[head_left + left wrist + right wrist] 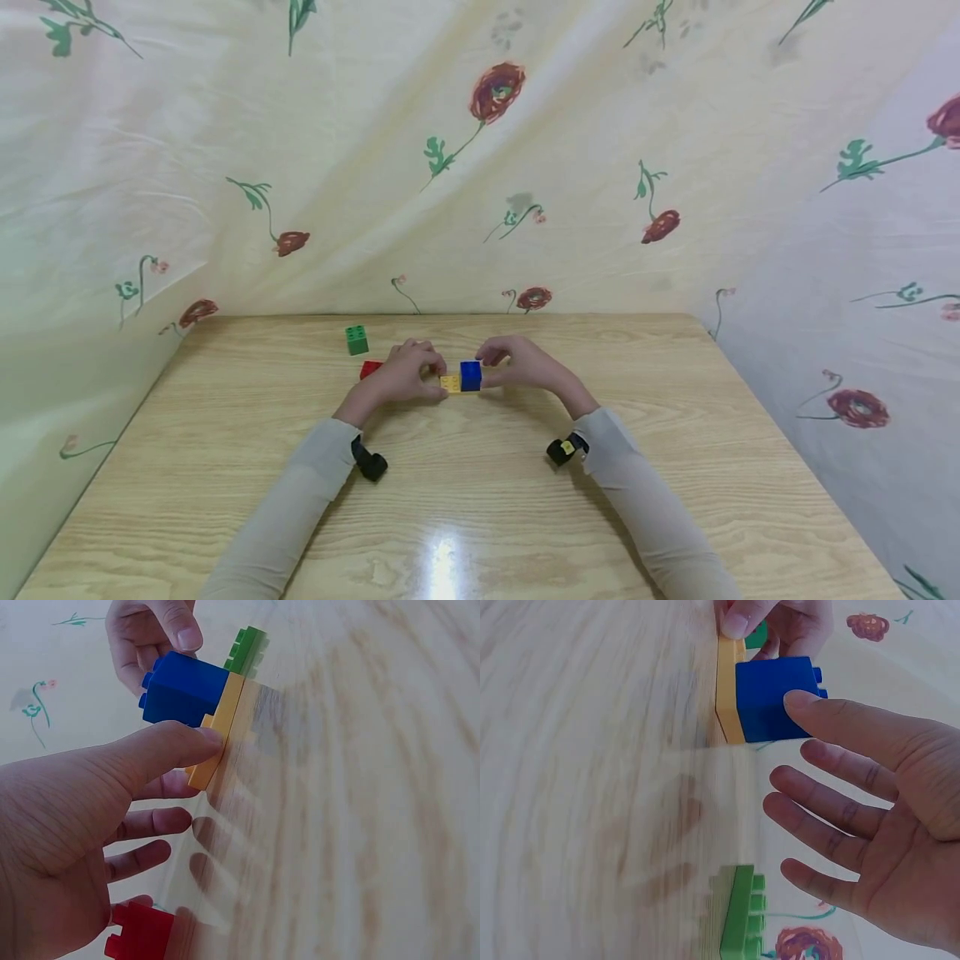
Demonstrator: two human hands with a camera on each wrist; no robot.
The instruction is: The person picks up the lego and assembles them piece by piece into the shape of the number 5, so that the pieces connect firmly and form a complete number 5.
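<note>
The left hand (405,372) pinches the left end of a flat yellow brick (450,384) between thumb and index finger; its other fingers are spread in the left wrist view. On the yellow brick's right end stands a taller blue brick (470,376), studs up. Beside it is the right hand (525,364), whose thumb touches the blue brick (769,701) in the right wrist view while the other fingers extend loosely past it. The yellow brick (217,731) lies low at the tabletop; whether it rests flat cannot be told.
A red brick (370,368) lies partly hidden behind the left hand. Farther back at the left stands a green brick (357,340). A flat green brick (739,911) shows near the right fingers in the right wrist view. Flowered cloth (360,167) hangs behind the wooden table (465,517).
</note>
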